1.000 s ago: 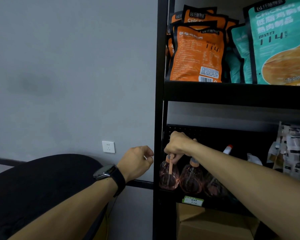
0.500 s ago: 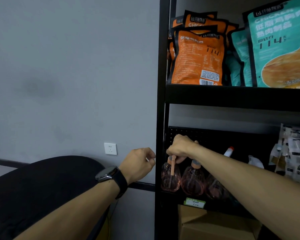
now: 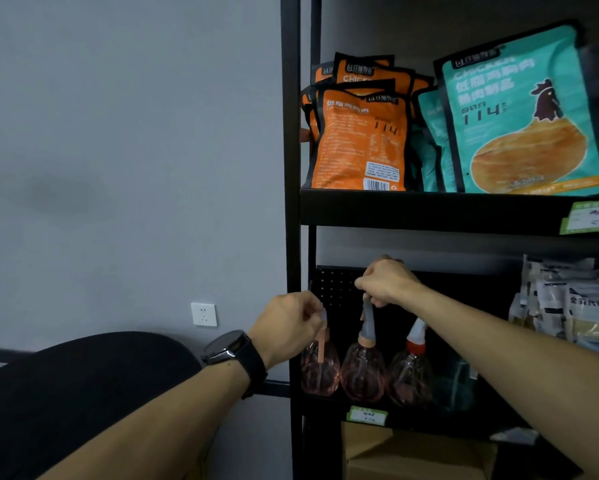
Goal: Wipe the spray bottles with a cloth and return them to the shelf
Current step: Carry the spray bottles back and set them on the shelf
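Head view is showing the left hand (image 3: 287,325) pinching the leftmost spray bottle (image 3: 319,370) by its top at the shelf (image 3: 429,211) left edge. Farther in, the right hand (image 3: 386,284) is gripping the middle bottle (image 3: 363,372) head. Lifting both together is risking a knock against the third bottle (image 3: 410,372), which is standing just beside.
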A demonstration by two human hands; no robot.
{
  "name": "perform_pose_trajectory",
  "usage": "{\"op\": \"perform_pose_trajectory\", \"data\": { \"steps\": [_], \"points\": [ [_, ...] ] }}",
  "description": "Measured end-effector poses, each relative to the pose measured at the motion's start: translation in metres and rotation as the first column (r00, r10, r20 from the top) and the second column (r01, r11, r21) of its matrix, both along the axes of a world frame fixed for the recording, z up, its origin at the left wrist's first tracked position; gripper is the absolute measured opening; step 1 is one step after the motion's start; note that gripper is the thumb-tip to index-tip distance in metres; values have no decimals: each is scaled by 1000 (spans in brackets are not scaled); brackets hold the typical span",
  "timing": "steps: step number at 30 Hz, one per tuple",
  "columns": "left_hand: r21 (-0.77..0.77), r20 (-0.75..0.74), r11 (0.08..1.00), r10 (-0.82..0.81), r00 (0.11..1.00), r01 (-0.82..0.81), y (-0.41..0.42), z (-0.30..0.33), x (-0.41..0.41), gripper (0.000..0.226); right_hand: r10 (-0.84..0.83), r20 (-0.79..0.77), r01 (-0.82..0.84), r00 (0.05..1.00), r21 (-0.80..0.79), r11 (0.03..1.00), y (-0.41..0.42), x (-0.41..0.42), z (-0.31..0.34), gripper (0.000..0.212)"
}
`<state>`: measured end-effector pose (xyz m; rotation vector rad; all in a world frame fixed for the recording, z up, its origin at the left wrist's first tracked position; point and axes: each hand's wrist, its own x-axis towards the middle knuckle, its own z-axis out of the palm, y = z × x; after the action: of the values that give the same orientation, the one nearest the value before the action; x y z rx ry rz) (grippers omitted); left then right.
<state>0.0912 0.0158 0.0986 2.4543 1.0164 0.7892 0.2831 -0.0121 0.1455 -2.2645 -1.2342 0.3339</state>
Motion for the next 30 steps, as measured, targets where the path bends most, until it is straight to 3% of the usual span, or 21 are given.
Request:
{"op": "perform_pose_trajectory", "data": {
  "steps": [5,17,21,30],
  "points": [
    [18,8,999,-49,999,49,-4,4,22,20,11,90,-3,996,-92,996,-20,12,-5,23],
    [9,-7,994,-108,994,108,-1,-3,50,22,15,93,6,996,-224,975,-27,2,-30,21],
    [3,8,994,-112,994,112,-1,-4,51,22,46,62,-31,997,-229,973,-28,-1,-29,16],
    [12,21,995,-100,995,100,-1,-5,49,20,85,115,-62,990,-188,980,-26,-2,-32,33]
  ]
}}
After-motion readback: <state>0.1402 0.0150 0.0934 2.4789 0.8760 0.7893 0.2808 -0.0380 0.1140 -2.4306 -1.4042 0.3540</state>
